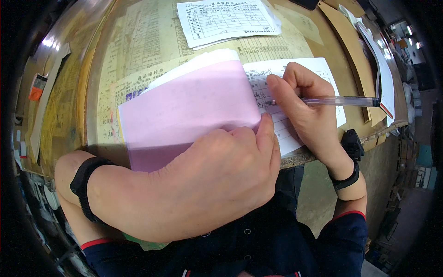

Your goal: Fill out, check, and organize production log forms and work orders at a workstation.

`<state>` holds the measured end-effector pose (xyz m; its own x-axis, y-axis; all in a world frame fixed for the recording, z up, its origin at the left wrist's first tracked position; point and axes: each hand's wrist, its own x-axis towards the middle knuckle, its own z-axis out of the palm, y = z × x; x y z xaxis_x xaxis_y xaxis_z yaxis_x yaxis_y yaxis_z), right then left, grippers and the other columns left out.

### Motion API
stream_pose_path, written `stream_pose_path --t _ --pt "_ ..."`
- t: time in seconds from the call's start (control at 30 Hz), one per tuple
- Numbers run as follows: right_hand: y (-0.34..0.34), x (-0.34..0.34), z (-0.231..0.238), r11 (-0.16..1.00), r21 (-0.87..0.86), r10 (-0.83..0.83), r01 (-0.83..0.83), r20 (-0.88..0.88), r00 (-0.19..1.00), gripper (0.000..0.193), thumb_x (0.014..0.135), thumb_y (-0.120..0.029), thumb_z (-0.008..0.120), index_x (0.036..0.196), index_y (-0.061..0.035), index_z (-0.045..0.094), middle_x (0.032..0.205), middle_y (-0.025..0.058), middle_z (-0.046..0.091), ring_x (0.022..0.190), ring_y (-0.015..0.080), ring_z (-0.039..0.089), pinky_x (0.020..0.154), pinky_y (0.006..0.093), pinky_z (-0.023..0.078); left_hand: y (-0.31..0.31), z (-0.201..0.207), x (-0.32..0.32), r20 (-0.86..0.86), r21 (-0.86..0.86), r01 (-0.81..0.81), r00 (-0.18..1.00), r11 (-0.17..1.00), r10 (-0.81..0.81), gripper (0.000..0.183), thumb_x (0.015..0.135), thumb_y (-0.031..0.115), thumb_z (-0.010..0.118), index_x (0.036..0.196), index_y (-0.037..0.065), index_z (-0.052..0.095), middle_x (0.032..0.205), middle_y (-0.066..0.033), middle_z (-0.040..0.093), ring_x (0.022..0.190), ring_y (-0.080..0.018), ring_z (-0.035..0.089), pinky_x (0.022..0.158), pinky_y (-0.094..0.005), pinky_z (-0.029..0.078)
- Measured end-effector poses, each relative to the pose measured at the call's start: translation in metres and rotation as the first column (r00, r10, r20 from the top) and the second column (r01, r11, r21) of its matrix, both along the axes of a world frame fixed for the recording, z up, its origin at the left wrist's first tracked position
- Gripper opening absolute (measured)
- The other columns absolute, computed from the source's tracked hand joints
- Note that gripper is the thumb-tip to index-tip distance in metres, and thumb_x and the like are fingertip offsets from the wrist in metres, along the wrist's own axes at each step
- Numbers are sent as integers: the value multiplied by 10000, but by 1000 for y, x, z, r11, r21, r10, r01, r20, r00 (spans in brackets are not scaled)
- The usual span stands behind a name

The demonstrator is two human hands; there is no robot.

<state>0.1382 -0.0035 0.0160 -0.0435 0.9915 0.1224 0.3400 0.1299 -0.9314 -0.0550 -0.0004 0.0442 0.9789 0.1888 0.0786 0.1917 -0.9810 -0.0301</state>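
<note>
My right hand (318,124) is closed around a clear-barrelled pen (350,101) with a dark end. The pen's tip rests on a white printed form (295,134) that has handwriting on it. To its left, a pink sheet (184,106) is folded back over other papers, its curved edge beside the written lines. My left hand (235,157) lies bent across the sheet's lower right part, holding it down with curled fingers. One fingertip reaches the edge between the pink sheet and the form. The undersides of the left fingers are hidden.
A stack of filled-in forms (230,23) lies at the far side of the table (108,46), with more printed sheets under its clear cover. Brown cardboard strips (344,46) and a clipped bundle of papers (378,64) are at the right. An orange item (36,93) sits far left.
</note>
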Motion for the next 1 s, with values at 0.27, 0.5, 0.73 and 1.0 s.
stream_pose_path --t 0.27,0.5,0.73,1.0 --pt "0 -1 3 1000 -24 5 -4 6 1000 302 914 -100 634 680 -33 454 597 -54 428 599 14 352 520 204 298 0 1 0 -23 0 3 1000 1000 -3 346 762 133 587 1046 -57 637 1112 -237 618 695 -160 574 518 -241 492" --pt "-1 1 2 1000 -28 13 -13 7 1000 324 925 -110 621 666 -30 443 600 -60 430 599 9 353 521 204 291 -1 1 0 -51 -17 4 999 1000 -5 353 761 143 586 1051 -53 639 1121 -241 616 693 -163 577 523 -241 494" --pt "-1 8 1 999 -9 -52 52 -58 997 356 944 -147 613 652 -60 429 600 -68 410 593 8 340 522 200 291 0 1 1 -34 2 13 999 1000 -13 386 752 138 585 1078 -66 624 1132 -245 610 695 -167 590 531 -242 501" --pt "-1 21 52 996 -73 -40 42 20 999 421 954 -317 625 638 -104 445 551 -75 425 488 -1 337 435 182 248 0 0 0 -15 51 39 999 998 -38 424 750 146 586 1107 -81 608 1155 -254 599 695 -164 594 528 -233 494"
